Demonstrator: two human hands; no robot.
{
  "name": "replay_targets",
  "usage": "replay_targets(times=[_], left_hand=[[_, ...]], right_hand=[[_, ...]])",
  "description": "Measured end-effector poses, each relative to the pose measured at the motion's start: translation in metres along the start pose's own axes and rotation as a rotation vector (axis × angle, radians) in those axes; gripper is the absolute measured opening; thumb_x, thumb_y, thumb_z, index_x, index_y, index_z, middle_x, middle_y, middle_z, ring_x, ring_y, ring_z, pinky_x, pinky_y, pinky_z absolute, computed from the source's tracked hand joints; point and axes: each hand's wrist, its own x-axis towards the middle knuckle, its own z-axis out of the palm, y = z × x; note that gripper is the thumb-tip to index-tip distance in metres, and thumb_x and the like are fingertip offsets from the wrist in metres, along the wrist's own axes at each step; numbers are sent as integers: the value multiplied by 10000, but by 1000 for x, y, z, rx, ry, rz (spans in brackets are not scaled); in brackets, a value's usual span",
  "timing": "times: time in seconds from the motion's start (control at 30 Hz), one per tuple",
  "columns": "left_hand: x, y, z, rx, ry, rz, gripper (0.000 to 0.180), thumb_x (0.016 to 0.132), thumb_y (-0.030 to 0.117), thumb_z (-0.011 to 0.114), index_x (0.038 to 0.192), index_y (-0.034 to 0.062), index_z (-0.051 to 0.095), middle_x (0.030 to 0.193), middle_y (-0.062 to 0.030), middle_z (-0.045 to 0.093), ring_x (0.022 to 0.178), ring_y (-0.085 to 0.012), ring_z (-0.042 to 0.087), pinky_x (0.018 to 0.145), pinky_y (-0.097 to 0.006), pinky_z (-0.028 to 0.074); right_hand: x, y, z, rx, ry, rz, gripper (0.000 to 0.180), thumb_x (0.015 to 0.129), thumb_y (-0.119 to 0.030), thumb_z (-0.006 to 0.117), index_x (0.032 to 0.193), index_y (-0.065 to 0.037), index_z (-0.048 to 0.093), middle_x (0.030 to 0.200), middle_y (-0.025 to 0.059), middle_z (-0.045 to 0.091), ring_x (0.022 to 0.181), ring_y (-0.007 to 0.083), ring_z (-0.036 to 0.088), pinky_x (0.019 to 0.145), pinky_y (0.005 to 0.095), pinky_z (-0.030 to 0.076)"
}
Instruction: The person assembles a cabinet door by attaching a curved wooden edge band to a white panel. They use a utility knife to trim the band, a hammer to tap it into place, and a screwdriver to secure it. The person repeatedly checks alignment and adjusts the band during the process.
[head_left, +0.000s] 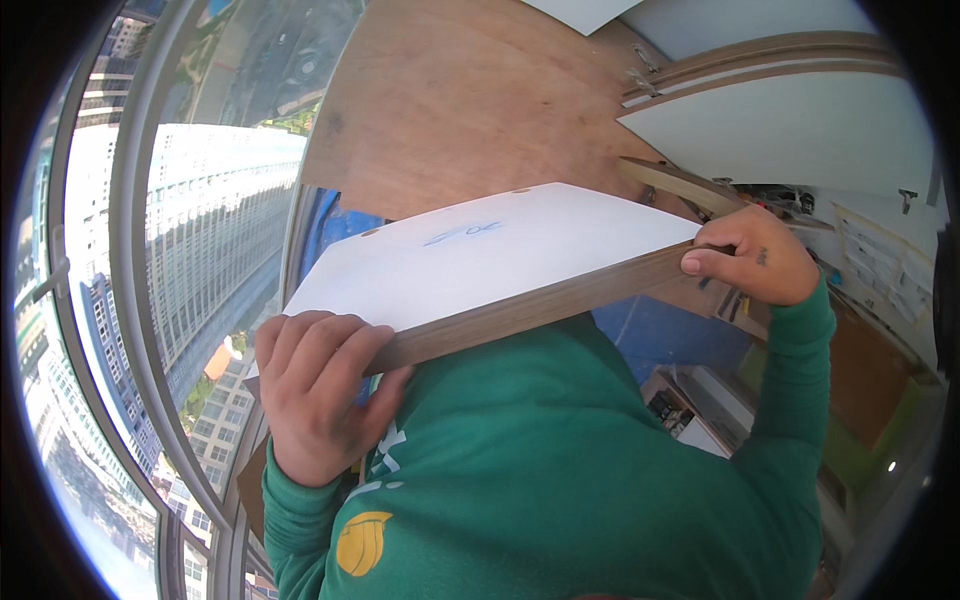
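A flat white panel [480, 255] with a brown wood-grain edge is held level in front of my chest. My left hand [315, 385] grips its near left corner, fingers curled over the top face. My right hand [755, 255] clamps the right corner, thumb pressed on the brown edge. Faint blue pen marks and small drill holes show on the white face. My green sleeves and torso fill the lower part of the view.
A large plywood sheet [470, 100] leans behind the panel. A curved window frame [130, 300] at the left looks out on tall buildings far below. White cabinet panels with wood trim [790, 120] and a cluttered shelf [690, 400] lie to the right.
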Motion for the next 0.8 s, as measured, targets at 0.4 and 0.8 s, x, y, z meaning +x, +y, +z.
replay_targets(times=[0.4, 0.8], left_hand=[[-1, 1, 1, -3, 0, -10, 494, 617, 158, 935, 1071, 75, 758, 1024, -94, 718, 985, -294, 687, 909, -456, 483], [46, 29, 14, -98, -33, 137, 535, 664, 181, 896, 1160, 77, 728, 1071, -56, 698, 997, -273, 665, 911, -437, 472]], right_hand=[[1, -1, 4, -5, 31, -10, 446, 941, -387, 795, 792, 19, 683, 646, 130, 511, 603, 241, 446, 609, 400, 411], [4, 0, 3, 17, 23, -23, 448, 950, -339, 798, 759, 26, 624, 611, 63, 428, 598, 153, 405, 581, 365, 369]])
